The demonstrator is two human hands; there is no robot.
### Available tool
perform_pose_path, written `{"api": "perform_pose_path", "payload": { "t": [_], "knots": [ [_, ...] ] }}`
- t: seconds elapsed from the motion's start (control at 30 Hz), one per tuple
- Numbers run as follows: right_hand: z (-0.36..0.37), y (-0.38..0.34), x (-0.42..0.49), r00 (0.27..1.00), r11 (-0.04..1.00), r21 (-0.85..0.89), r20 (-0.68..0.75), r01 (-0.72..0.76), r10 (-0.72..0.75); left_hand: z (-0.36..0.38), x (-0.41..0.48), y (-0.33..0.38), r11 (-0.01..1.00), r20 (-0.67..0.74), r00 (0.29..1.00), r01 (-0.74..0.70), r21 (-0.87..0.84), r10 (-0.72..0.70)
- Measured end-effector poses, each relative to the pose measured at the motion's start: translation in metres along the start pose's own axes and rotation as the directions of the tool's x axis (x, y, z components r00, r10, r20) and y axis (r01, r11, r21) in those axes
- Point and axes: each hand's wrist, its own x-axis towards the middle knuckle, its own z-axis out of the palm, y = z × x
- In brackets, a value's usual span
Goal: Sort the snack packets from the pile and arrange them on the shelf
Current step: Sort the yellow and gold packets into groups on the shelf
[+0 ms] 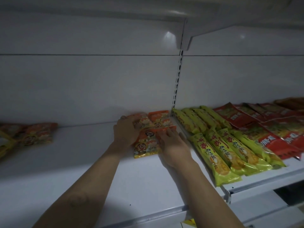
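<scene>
Packets in hand: the orange-and-yellow snack packets (pixel 148 137) lie flat on the white shelf (pixel 98 170), a small overlapping cluster at the right end of this bay, close to the back panel.
Their long axis: front to back, running away from me; the nearest packet's yellow end faces me.
My left hand (pixel 125 133): laid on the cluster's left side, fingers stretched forward over the rear left packet. I pinch nothing that I can see, but my thumb is hidden.
My right hand (pixel 172 143): laid on the cluster's right side, fingers spread flat, tips on the orange edge of a middle packet. It presses and does not clutch.
Key relation: the cluster sits between my two hands, straight ahead of both. Neither is clearly nearer, since each touches its own flank.
Next move, as I judge it: squeeze both palms inward and nudge back, to square the packets into one neat column.
Right boundary: the slotted upright (pixel 176 83) stands just beside the cluster, so my right hand has little room.
Next bay: long green packets (pixel 218 150) lie in rows just past the upright, with red packets (pixel 263 125) beyond them.
Far left: a loose pile of similar orange packets (pixel 34 134) waits, well apart from my hands.
Risk: the slick wrappers may slide over each other if I press unevenly.
</scene>
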Motion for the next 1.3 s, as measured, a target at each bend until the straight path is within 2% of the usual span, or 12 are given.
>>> {"api": "perform_pose_path", "payload": {
  "t": [0.07,0.17,0.23,0.4,0.63,0.73,0.87,1.07,1.3],
  "knots": [
    [0.001,0.0,-0.001,1.0,1.0,0.021,0.013,-0.002,0.002,0.002,-0.001,0.0,0.988,-0.021,0.999,-0.034,0.152,0.037],
    [0.0,-0.001,-0.002,1.0,0.998,0.063,-0.026,-0.009,0.011,0.002,-0.004,-0.002,0.962,-0.029,0.982,-0.175,0.211,0.186],
    [-0.001,-0.001,0.0,0.996,0.997,0.08,-0.083,-0.007,0.013,0.004,-0.003,-0.003,0.931,0.047,0.963,-0.267,0.247,0.264],
    [0.004,-0.003,0.004,1.0,0.995,0.103,-0.02,0.017,-0.015,0.004,0.003,-0.005,0.906,0.277,0.932,-0.31,0.286,0.232],
    [0.0,-0.005,0.007,0.998,0.997,0.078,0.059,0.026,-0.031,0.001,0.006,-0.007,0.911,0.367,0.9,-0.337,0.24,0.236],
    [-0.006,-0.007,0.007,0.997,0.996,0.09,0.076,-0.008,0.001,0.0,0.003,-0.007,0.924,0.325,0.907,-0.336,0.179,0.267],
    [-0.013,-0.015,0.007,0.996,0.988,0.146,-0.076,0.051,-0.04,-0.013,-0.009,-0.002,0.941,0.203,0.941,-0.302,0.149,0.27],
    [-0.04,-0.042,0.029,0.98,0.987,0.142,0.172,0.079,-0.103,-0.052,-0.034,-0.009,0.931,0.18,0.962,-0.249,0.267,0.206],
    [-0.04,-0.11,0.054,0.897,0.94,0.163,0.288,0.299,-0.335,-0.109,-0.089,-0.058,0.904,0.013,0.999,0.04,0.425,-0.05]
  ]
}}
